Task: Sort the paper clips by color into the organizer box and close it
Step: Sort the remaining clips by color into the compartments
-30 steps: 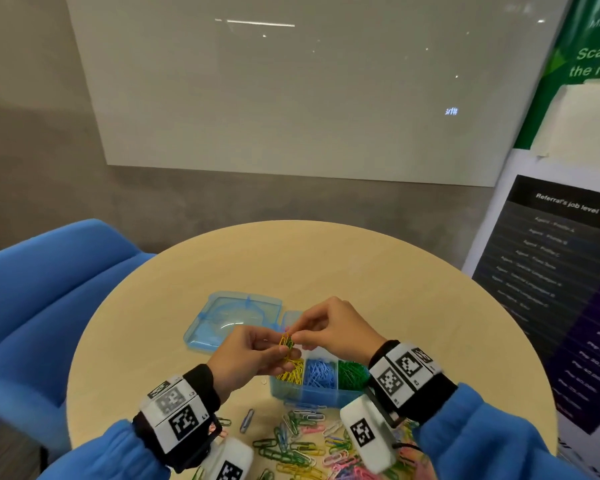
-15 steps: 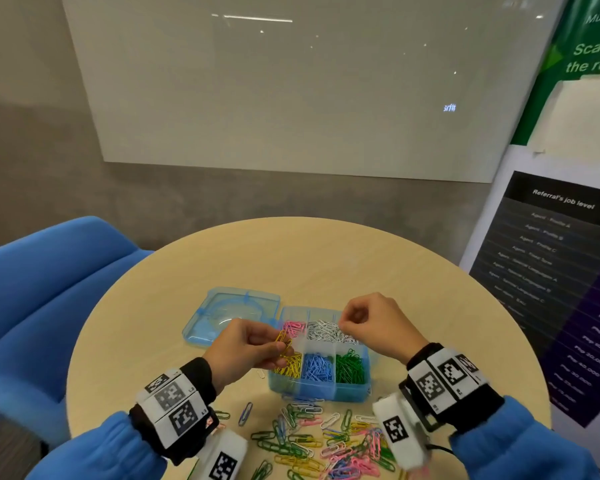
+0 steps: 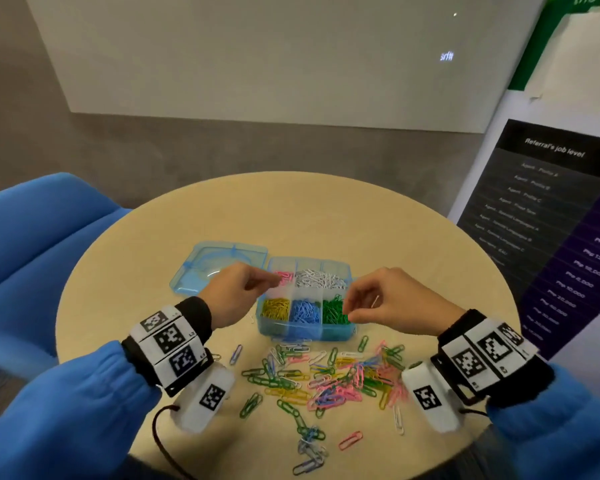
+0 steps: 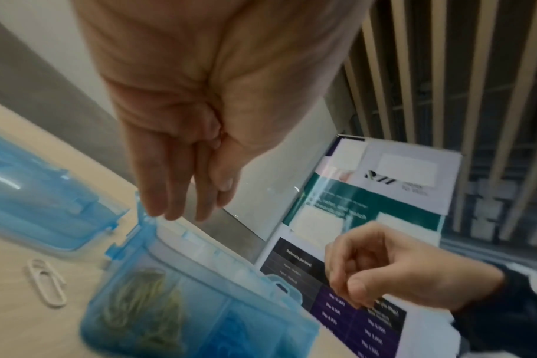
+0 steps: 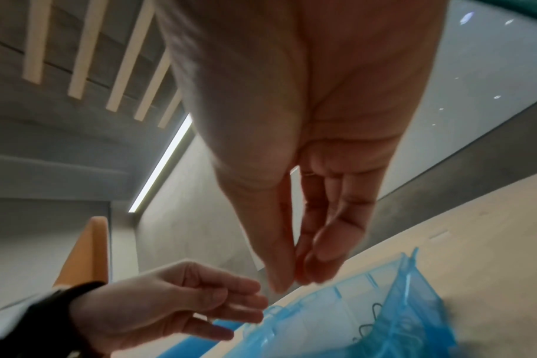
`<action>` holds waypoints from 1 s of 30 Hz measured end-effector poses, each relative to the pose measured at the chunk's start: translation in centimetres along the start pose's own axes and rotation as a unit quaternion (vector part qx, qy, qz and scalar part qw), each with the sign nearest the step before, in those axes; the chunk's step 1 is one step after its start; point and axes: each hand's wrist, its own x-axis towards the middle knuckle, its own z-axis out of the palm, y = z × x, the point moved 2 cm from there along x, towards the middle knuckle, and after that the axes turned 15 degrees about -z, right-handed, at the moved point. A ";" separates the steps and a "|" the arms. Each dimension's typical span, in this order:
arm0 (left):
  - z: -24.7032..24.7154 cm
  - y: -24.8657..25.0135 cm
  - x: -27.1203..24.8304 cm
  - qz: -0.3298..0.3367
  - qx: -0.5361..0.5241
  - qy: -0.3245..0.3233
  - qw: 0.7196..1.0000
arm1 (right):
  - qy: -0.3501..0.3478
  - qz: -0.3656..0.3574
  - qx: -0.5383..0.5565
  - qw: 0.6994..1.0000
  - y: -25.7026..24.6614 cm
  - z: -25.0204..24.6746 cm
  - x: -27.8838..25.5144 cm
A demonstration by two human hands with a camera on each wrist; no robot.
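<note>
The blue organizer box (image 3: 305, 333) stands open mid-table, its lid (image 3: 219, 268) lying flat to its left. Its compartments hold pink, white, yellow, blue and green clips. My left hand (image 3: 274, 280) hovers over the pink compartment with fingers nearly straight and nothing seen in it; the left wrist view shows the same hand (image 4: 184, 206). My right hand (image 3: 349, 311) is at the green compartment, thumb and fingertips pinched together (image 5: 295, 276). Blur hides whether a clip sits between them. Mixed loose clips (image 3: 340, 379) lie in front of the box.
A single white clip (image 4: 46, 283) lies left of the box by the lid. A lone pink clip (image 3: 350, 439) sits near the round table's front edge. A blue chair (image 3: 32, 244) stands left, and a poster board (image 3: 551, 220) right.
My hands, joined over the yellow compartment a second ago, have come apart. The right swung out and now dips to the green compartment; the left fingers have straightened over the pink one.
</note>
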 end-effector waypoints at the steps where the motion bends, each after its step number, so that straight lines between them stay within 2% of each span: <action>1: 0.1 0.3 -0.6 0.030 0.012 0.008 0.999 | -0.024 -0.007 -0.003 1.000 -0.3 0.2 -0.5; 4: 0.4 1.3 -3.4 0.099 0.045 0.018 0.994 | -0.078 -0.012 -0.016 0.997 -0.5 1.0 -2.1; 8: 1.2 1.1 -6.2 0.126 0.147 -0.104 0.976 | -0.116 0.033 -0.042 0.992 0.7 1.2 -4.5; 10: 2.1 0.6 -6.7 0.127 0.224 -0.136 0.957 | -0.089 0.052 -0.043 0.994 1.2 1.0 -5.6; 13: 3.3 0.0 -6.7 0.123 0.326 -0.125 0.929 | -0.019 0.055 0.002 0.998 0.9 0.8 -7.1; 19: 4.8 1.1 -6.8 0.167 0.409 -0.127 0.888 | 0.074 0.048 0.064 0.994 0.6 1.5 -9.4; 25: 5.3 1.6 -6.6 0.179 0.412 -0.140 0.882 | 0.097 0.039 0.084 0.991 0.3 1.4 -10.2; 30: 5.8 1.5 -6.2 0.155 0.419 -0.169 0.878 | 0.094 0.029 0.101 0.990 -0.1 1.4 -10.1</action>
